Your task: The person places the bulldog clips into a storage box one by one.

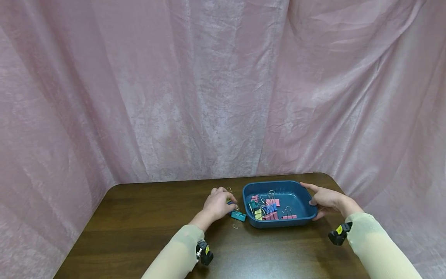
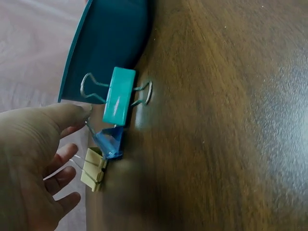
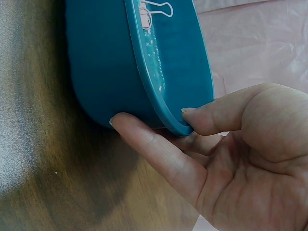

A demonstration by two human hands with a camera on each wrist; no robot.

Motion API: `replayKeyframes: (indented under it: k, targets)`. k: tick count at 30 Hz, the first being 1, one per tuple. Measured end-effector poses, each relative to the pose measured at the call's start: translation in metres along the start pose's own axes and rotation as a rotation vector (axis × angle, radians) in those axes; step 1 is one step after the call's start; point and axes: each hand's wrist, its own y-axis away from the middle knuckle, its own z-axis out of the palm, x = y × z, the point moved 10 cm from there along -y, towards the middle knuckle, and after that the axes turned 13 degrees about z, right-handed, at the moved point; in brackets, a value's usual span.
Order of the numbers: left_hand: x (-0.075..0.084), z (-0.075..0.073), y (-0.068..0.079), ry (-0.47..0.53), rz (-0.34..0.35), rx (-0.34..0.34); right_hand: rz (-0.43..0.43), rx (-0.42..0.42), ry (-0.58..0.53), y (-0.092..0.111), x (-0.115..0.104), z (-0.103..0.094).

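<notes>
My left hand is at the left side of a blue plastic bin. Its thumb and forefinger pinch the wire handle of a blue binder clip, seen in the left wrist view. A teal binder clip lies on the table just beside it, near the bin's wall. Below the other fingers, a yellow binder clip is partly seen. At the bin's right end, my right hand grips the rim, thumb inside and fingers against the outer wall.
Inside the bin, several binder clips lie heaped toward the left, among them pink clips, a blue one and a yellow one. The brown wooden table ends at the back against a pink curtain.
</notes>
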Motion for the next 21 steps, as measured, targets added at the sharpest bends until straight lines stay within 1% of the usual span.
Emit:
replayKeyframes:
  k: [5,10,14,21]
  targets:
    - [-0.004,-0.002,0.004,-0.008,-0.034,-0.016,-0.002,-0.002,0.000,-0.001,0.001,-0.001]
    - [-0.005,-0.003,0.006,-0.014,-0.024,-0.012,-0.003,0.001,-0.001,-0.002,0.002,-0.002]
    - [-0.008,-0.004,0.008,0.004,-0.029,-0.024,0.000,0.006,-0.007,-0.003,0.002,-0.001]
    - [-0.014,-0.010,0.013,0.013,-0.032,-0.021,0.002,0.002,-0.013,-0.002,0.000,0.000]
